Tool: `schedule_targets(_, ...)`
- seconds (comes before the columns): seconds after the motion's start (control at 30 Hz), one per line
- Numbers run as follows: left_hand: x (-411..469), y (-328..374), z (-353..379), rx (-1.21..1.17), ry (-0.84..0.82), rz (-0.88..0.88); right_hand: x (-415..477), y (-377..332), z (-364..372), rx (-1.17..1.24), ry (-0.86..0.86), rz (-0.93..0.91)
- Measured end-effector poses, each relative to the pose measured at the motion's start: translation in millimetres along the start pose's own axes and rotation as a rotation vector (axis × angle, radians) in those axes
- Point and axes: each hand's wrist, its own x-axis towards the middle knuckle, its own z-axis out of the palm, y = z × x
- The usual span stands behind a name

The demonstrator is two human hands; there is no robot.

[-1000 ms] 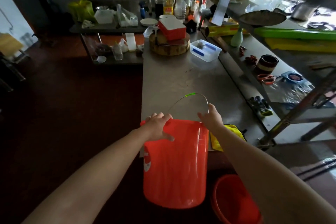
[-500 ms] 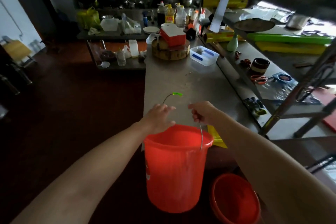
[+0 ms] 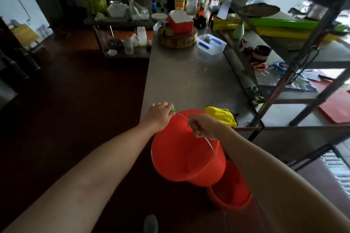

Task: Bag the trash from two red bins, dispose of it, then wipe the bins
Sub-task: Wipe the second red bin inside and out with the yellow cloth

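My left hand [image 3: 160,115] and right hand [image 3: 204,126] clench their fingers [image 3: 196,128] round the handle [image 3: 210,144], so the bin [image 3: 181,157] hangs free; the second bin [image 3: 233,193] waits at five o'clock.

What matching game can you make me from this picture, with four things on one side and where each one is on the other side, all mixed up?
Things
1. red bucket
2. other red bin
3. yellow cloth
4. wooden chopping block

Places
A. under the red and white box
B. on the floor, partly hidden by the bucket
C. held by its wire handle in the left hand and right hand
D. near the steel table's front edge

Pairs: 1-C, 2-B, 3-D, 4-A
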Motion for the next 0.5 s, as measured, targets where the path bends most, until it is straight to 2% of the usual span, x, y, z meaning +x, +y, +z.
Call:
schedule_targets(0.1, -0.6, 7.9, 10.5, 0.008, -0.106, 0.027, -1.3, 12.3, -16.8, -0.148, 0.13, -0.012)
schedule_targets(0.23, -3.1, 16.0, 25.9, -0.135, -0.286, 0.035, 7.2, 30.8, -36.6, -0.341, 0.249, 0.048)
schedule_targets(0.5, -29.4, 13.9, 98.0, -0.273, -0.48, 0.006, 37.0, 88.0, -25.8, -0.87, 0.022, 0.159)
